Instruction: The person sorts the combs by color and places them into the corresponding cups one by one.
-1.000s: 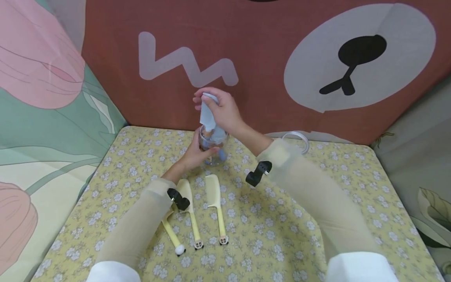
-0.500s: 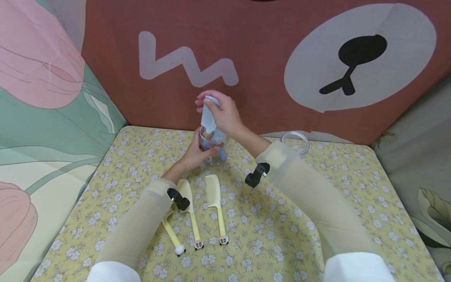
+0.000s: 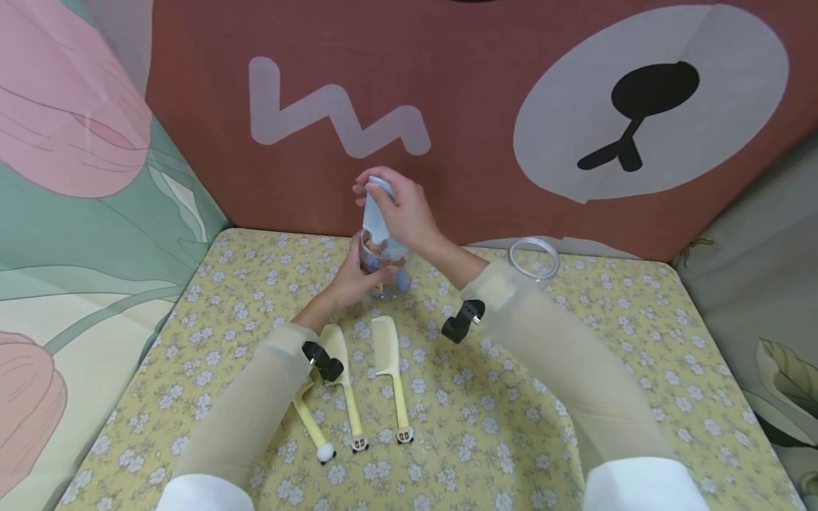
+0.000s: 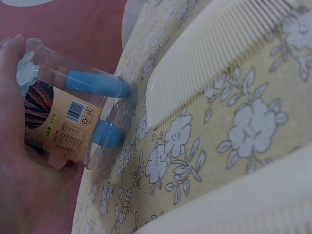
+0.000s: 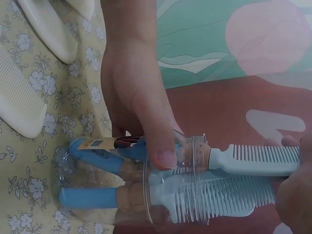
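Note:
My left hand (image 3: 358, 278) grips a clear plastic jar (image 3: 383, 291) from the left, its thumb across the front. A printed paper label (image 4: 66, 124) wraps part of the jar. My right hand (image 3: 407, 209) pinches the head of a light blue comb (image 3: 375, 218) above the mouth. In the right wrist view this comb (image 5: 258, 161) points handle first into the jar, and another light blue comb (image 5: 214, 195) is in the jar beside it. Two blue handles reach toward the jar's bottom. The right fingertips are partly out of that view.
Three cream combs with yellow handles lie in front of the jar: a right comb (image 3: 386, 348), a middle comb (image 3: 350, 404) and a left comb (image 3: 313, 429) partly under my left forearm. A clear round lid (image 3: 556, 261) lies at the back right, near the wall hanging (image 3: 473, 142).
My right hand has come down a little, and the blue comb sits lower at the jar's mouth. The left hand and the jar have stayed in place.

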Action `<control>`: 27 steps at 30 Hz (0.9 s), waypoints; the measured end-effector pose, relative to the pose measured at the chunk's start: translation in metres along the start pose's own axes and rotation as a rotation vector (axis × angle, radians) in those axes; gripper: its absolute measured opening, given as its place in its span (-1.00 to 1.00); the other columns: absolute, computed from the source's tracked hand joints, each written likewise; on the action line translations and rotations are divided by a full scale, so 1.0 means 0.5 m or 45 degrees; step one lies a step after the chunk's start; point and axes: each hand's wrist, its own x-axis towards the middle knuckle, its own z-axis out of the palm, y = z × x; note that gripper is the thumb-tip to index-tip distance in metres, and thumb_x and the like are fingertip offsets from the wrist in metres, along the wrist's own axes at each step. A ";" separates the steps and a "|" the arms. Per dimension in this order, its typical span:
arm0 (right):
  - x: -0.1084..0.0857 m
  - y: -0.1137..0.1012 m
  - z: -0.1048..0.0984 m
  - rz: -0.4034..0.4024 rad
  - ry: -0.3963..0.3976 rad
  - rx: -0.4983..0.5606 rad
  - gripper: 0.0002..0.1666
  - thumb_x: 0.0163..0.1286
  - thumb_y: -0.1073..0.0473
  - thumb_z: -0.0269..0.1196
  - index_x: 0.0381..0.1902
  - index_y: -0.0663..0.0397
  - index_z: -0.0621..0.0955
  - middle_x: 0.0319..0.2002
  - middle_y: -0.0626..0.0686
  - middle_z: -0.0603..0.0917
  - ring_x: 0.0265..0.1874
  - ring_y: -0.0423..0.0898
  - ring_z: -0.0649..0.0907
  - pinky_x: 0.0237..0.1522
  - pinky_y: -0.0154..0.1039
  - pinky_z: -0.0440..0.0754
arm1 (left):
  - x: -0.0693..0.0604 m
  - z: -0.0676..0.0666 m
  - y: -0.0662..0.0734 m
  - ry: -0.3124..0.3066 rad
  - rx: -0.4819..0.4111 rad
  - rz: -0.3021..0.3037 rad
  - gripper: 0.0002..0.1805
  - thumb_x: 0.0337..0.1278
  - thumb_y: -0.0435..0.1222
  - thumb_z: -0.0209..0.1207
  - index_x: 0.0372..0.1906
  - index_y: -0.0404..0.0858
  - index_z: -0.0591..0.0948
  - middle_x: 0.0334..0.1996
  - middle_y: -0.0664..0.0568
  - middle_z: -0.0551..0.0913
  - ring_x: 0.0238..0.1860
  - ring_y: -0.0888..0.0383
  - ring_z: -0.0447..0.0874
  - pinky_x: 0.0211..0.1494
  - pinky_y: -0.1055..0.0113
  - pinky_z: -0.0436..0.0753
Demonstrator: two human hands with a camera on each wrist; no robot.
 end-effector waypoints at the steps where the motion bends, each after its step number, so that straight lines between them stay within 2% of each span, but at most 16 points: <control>1: 0.000 0.000 0.001 -0.006 -0.005 -0.009 -0.73 0.63 0.26 0.05 0.09 0.28 0.60 0.01 0.16 0.73 -0.05 -0.01 0.76 0.08 -0.23 0.67 | 0.000 0.000 0.000 0.000 -0.004 0.002 0.01 0.38 -0.31 0.26 0.60 0.07 -0.20 0.45 -0.10 0.28 0.40 -0.07 0.37 0.40 -0.04 0.40; 5: -0.001 -0.002 0.003 -0.028 -0.016 -0.035 -0.75 0.63 0.23 0.06 0.07 0.23 0.61 -0.02 0.10 0.74 -0.07 -0.09 0.76 0.05 -0.29 0.66 | 0.001 0.000 -0.002 0.002 -0.005 0.000 -0.02 0.38 -0.30 0.27 0.59 0.06 -0.16 0.42 -0.10 0.32 0.37 -0.07 0.41 0.36 -0.02 0.45; 13: -0.010 0.002 0.010 -0.070 0.016 -0.091 -0.73 0.64 0.22 0.05 0.09 0.24 0.60 -0.01 0.12 0.74 -0.09 -0.09 0.77 0.04 -0.29 0.67 | -0.002 -0.002 -0.001 0.005 0.008 -0.017 0.00 0.37 -0.28 0.27 0.61 0.07 -0.19 0.43 -0.18 0.31 0.36 -0.11 0.41 0.36 -0.06 0.43; 20: -0.016 0.005 0.019 -0.125 -0.008 -0.125 -0.74 0.65 0.21 0.03 0.09 0.21 0.58 0.01 0.14 0.72 -0.07 -0.09 0.76 0.04 -0.29 0.67 | -0.003 -0.005 0.001 0.015 0.006 -0.005 -0.02 0.37 -0.31 0.26 0.60 0.03 -0.16 0.40 -0.12 0.35 0.34 -0.07 0.43 0.35 -0.01 0.44; 27: -0.023 0.007 0.025 -0.153 0.016 -0.135 -0.73 0.65 0.22 0.03 0.11 0.23 0.58 0.02 0.12 0.73 -0.06 -0.11 0.76 0.02 -0.33 0.66 | -0.004 -0.009 -0.002 0.019 0.012 0.004 -0.05 0.37 -0.31 0.26 0.58 0.02 -0.13 0.39 -0.12 0.34 0.35 -0.07 0.41 0.38 -0.01 0.42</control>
